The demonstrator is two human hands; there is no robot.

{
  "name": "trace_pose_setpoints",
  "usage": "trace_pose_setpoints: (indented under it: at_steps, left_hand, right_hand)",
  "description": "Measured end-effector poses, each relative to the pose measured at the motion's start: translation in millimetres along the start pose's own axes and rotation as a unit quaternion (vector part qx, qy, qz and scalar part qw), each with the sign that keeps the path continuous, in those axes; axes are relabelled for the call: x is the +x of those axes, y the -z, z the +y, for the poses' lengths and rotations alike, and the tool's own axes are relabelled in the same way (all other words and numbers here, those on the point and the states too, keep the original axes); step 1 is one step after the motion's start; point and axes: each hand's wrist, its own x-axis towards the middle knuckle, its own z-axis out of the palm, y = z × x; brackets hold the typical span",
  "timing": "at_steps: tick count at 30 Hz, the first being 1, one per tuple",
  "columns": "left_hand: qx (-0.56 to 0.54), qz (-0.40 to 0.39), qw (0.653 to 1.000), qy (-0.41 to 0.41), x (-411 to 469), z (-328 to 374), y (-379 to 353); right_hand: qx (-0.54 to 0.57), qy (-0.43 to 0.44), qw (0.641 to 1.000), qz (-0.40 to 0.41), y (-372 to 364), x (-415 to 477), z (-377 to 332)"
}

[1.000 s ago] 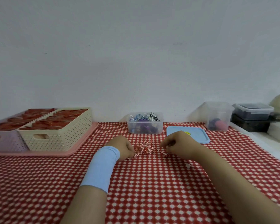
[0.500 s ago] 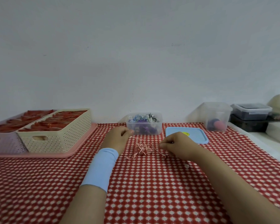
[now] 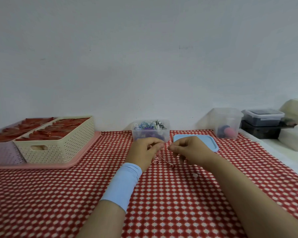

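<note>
A thin red-and-white string point(image 3: 162, 158) hangs in loose loops between my two hands, just above the red checked tablecloth point(image 3: 162, 194). My left hand point(image 3: 144, 152), with a light blue wristband below it, pinches the string at its left end. My right hand point(image 3: 187, 150) pinches it at the right end, fingers curled. Both hands are raised a little, close together, in front of a clear tub of coloured strings point(image 3: 150, 130). The tub's blue lid point(image 3: 208, 141) lies flat behind my right hand.
At the left, a cream basket point(image 3: 58, 148) and a lilac basket point(image 3: 0, 153) of red items stand on a pink tray point(image 3: 86, 152). A clear container point(image 3: 227, 122) stands at the back right, with dark lidded boxes point(image 3: 263, 117) and white blocks point(image 3: 294, 140) beyond the cloth's edge.
My left hand went out toward the tub, then came back to the string. Both hands have lifted the string off the cloth and drawn closer together.
</note>
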Motion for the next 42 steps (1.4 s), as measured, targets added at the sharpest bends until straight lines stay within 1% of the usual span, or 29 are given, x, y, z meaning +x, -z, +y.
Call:
trace_pose_setpoints:
  at_steps: [3, 5, 7, 12, 16, 23, 25, 29, 36, 42]
  left_hand:
    - [-0.094, -0.001, 0.994, 0.057, -1, 0, -9]
    - [-0.14, -0.025, 0.985, 0.097, -2, 1, -11]
    - [-0.17, -0.047, 0.977, 0.121, -3, 2, -11]
    - [-0.218, -0.046, 0.968, 0.117, -7, 6, -13]
    - [-0.242, -0.022, 0.961, 0.131, -8, 1, -13]
    - [-0.287, -0.039, 0.948, 0.129, -10, 0, -16]
    - [-0.293, -0.048, 0.946, 0.132, -10, 0, -17]
    - [-0.293, -0.064, 0.943, 0.141, -9, -2, -18]
    - [-0.288, -0.075, 0.944, 0.139, -10, 0, -17]
    - [-0.356, -0.082, 0.917, 0.162, -10, 2, -17]
  right_hand:
    - [0.05, -0.016, 0.999, -0.014, 3, -2, -1]
    - [0.075, -0.014, 0.996, -0.036, 4, -4, -1]
    - [0.082, -0.012, 0.995, -0.045, 5, -5, -1]
    - [0.098, -0.012, 0.995, -0.026, 4, -3, 2]
    - [0.175, -0.003, 0.984, -0.033, 6, -4, 0]
    - [0.258, -0.011, 0.964, -0.056, 4, -5, -3]
    - [0.263, -0.008, 0.963, -0.066, 4, -6, -4]
    - [0.225, 0.004, 0.97, -0.094, 3, -6, -1]
    - [0.216, 0.005, 0.972, -0.089, 2, -6, -2]
    - [0.227, 0.003, 0.97, -0.091, 5, -7, -2]
